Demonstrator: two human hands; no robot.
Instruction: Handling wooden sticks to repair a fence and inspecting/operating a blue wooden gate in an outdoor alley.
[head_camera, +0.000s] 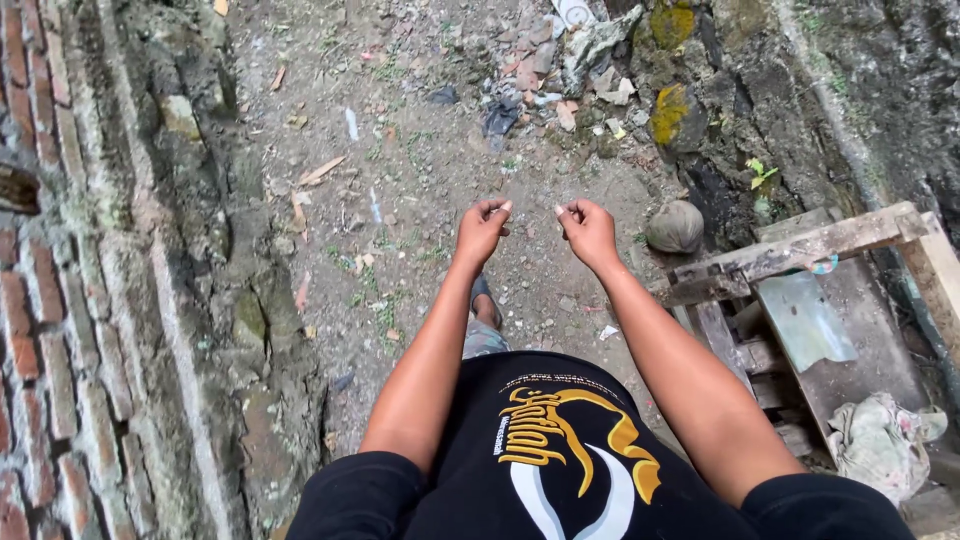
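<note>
Both my arms reach forward over a dirt path. My left hand (482, 228) has its fingers curled in, fingertips pinched near the thumb. My right hand (588, 230) is curled the same way, a few centimetres to its right. Whether a thin thread or small thing runs between the fingertips is too small to tell. Below my hands I see my black shirt (560, 450) with a yellow and white print, and one foot (485, 305) on the ground.
A brick wall (40, 330) with a rough mortar base runs along the left. A worn wooden frame (800, 250) and a crumpled rag (880, 440) lie at the right, beside a mossy wall (700, 100). A round stone (675, 226) and rubble (560, 70) sit farther ahead.
</note>
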